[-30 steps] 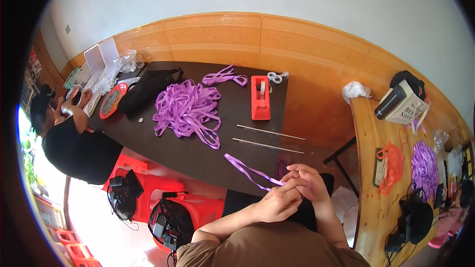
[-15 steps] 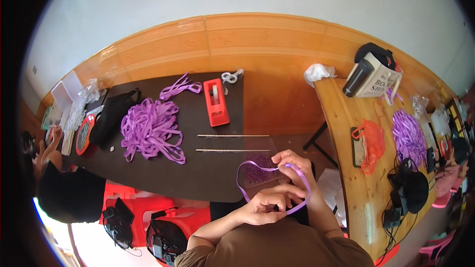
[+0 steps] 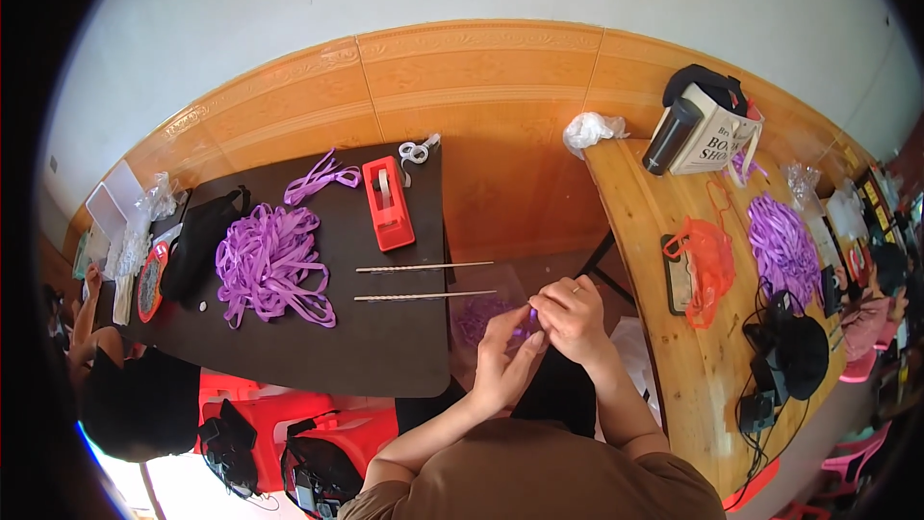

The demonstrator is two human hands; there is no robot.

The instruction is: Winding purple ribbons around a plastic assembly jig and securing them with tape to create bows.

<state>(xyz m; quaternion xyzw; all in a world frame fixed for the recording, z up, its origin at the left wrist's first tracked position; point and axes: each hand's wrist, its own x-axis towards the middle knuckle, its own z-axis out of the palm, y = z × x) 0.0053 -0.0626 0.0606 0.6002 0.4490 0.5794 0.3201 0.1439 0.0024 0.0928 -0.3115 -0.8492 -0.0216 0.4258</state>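
My left hand (image 3: 503, 363) and my right hand (image 3: 572, 320) meet beyond the right front corner of the dark table. Between their fingertips is a purple ribbon (image 3: 533, 315), of which only a short bit shows; the fingers hide the rest. The right fingers are closed in a pinch on it. My left thumb and forefinger press in at its other side. Two thin twisted sticks (image 3: 423, 267) lie side by side on the table, their ends jutting past its edge. Below my hands, a clear container (image 3: 478, 316) holds purple pieces.
On the dark table (image 3: 318, 361) are a purple ribbon heap (image 3: 272, 265), a red tape dispenser (image 3: 389, 204), white scissors (image 3: 414, 151) and a black pouch (image 3: 204, 248). To the right, a wooden table (image 3: 640, 221) carries a tote bag (image 3: 714, 140), an orange plastic bag (image 3: 705, 265) and more ribbon (image 3: 784, 246). Another person sits far left.
The wide ribbon loop between my hands has shrunk to a small bit at the fingertips. My hands have come together, the left turning upward. The whole view has shifted slightly.
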